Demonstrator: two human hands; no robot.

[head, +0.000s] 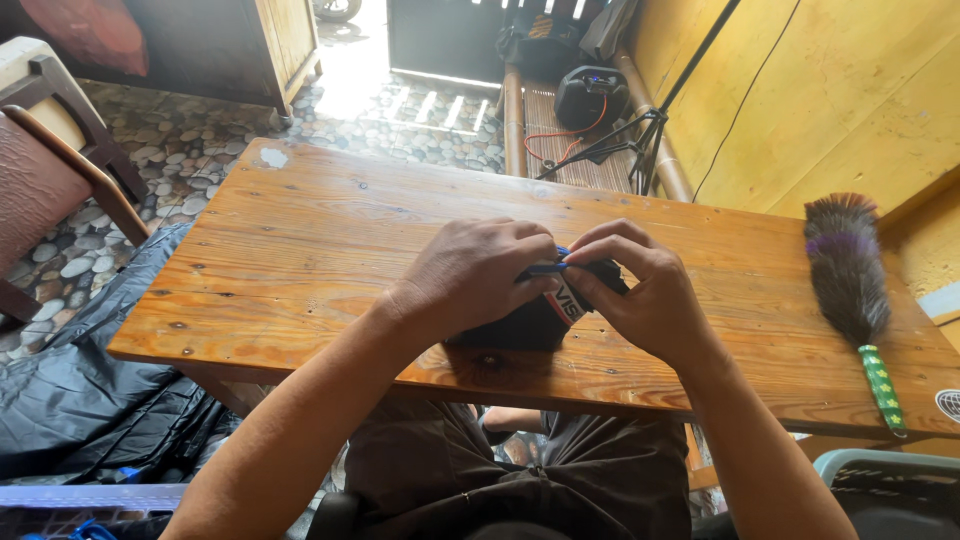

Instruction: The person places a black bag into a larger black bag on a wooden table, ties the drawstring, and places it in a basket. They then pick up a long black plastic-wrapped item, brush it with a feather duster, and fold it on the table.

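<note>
A black shoe with a white and red tag lies on the wooden table near its front edge. My left hand covers the shoe from the left, its fingers curled over the top. My right hand grips it from the right. Between the fingertips of both hands runs a thin blue lace. Most of the shoe is hidden under my hands.
A feather duster with a green patterned handle lies at the table's right end. A brown chair stands at the left, black plastic sheeting below it. A tripod and black bag stand beyond the table.
</note>
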